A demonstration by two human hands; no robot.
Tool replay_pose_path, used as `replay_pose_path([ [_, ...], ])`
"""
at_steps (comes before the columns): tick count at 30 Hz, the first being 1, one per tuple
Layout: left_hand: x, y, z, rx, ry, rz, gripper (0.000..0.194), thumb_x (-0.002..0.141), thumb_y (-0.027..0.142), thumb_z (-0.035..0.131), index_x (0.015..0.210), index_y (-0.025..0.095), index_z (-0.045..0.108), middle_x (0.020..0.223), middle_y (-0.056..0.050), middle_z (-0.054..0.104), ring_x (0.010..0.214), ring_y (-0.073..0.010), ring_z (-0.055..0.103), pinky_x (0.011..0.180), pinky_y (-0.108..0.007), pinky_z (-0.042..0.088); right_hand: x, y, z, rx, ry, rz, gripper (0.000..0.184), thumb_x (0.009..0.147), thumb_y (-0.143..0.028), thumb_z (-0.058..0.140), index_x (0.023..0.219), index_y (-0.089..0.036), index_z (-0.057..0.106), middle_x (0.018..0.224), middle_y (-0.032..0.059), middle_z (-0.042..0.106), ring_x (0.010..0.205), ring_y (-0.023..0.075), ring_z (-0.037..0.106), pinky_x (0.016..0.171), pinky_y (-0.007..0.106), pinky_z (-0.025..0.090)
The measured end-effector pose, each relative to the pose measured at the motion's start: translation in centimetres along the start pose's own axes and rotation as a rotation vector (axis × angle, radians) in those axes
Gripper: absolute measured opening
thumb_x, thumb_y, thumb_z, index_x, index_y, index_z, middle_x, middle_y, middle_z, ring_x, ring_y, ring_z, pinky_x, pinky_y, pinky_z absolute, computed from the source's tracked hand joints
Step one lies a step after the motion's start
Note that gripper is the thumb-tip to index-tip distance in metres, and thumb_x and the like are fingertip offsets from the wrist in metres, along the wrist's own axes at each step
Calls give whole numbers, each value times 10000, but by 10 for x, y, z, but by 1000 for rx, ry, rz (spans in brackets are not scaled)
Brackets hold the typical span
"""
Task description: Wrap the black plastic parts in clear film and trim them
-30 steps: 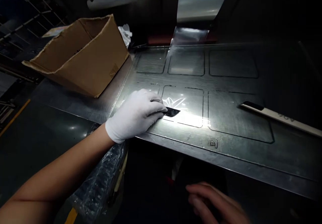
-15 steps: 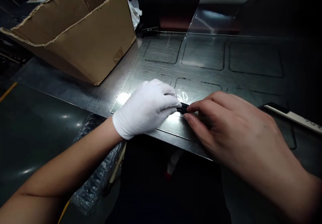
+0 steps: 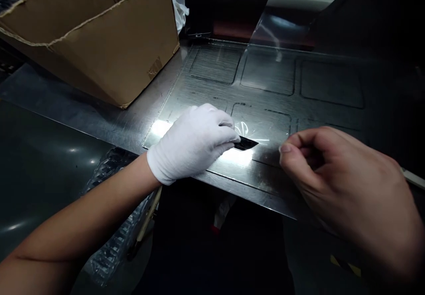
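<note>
My left hand (image 3: 199, 142), in a white glove, is closed on a small flat black piece (image 3: 247, 143). The piece's pointed end sticks out to the right of the fingertips, and the rest is hidden in the hand. It is held at the metal worktop (image 3: 265, 180), close to the front edge. My bare right hand (image 3: 335, 171) is apart from the piece, off to its right. Thumb and forefinger are pressed together there, and whatever may be between them is too small or hidden to tell.
An open cardboard box (image 3: 116, 51) stands at the back left, with white cloth-like material (image 3: 180, 12) behind it. A clear plastic sheet (image 3: 265, 36) hangs at the back. Clear bubbly plastic (image 3: 109, 237) lies below the worktop. A pale strip (image 3: 413, 178) shows behind my right hand.
My right hand has come off the black piece and moved right, its fingertips now pinched together. The piece's pointed tip is uncovered. My left hand stays where it was.
</note>
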State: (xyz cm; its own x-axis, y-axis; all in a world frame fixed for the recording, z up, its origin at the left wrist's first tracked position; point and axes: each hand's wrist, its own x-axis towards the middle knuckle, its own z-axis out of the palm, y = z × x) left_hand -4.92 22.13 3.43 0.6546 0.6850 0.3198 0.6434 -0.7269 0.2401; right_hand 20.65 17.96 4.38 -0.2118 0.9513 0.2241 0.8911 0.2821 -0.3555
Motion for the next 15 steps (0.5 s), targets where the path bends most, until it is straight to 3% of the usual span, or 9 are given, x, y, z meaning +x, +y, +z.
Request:
replay_pose_path([
  [4,0,0,0,-11,14,13,187,1027,190,613,926,197,771,966,-34,756,910,-219,682,832,-392,526,-8,2,-3,80,33,-8,182,1044,-376,609,907,-268,659,834,-3,678,641,137,579,577,323,387],
  [10,0,2,-1,-10,3,-6,194,1029,207,618,911,195,772,949,-39,750,906,-215,679,846,-385,519,3,-15,10,73,40,-302,135,1047,-296,627,1028,-194,713,950,22,702,820,157,641,699,296,462],
  [15,-1,2,0,13,11,10,201,1041,233,610,946,194,783,983,-45,749,913,-222,662,841,-391,516,18,-24,21,-36,-41,-294,172,1020,-289,570,923,-206,686,866,19,661,772,186,609,653,322,415],
])
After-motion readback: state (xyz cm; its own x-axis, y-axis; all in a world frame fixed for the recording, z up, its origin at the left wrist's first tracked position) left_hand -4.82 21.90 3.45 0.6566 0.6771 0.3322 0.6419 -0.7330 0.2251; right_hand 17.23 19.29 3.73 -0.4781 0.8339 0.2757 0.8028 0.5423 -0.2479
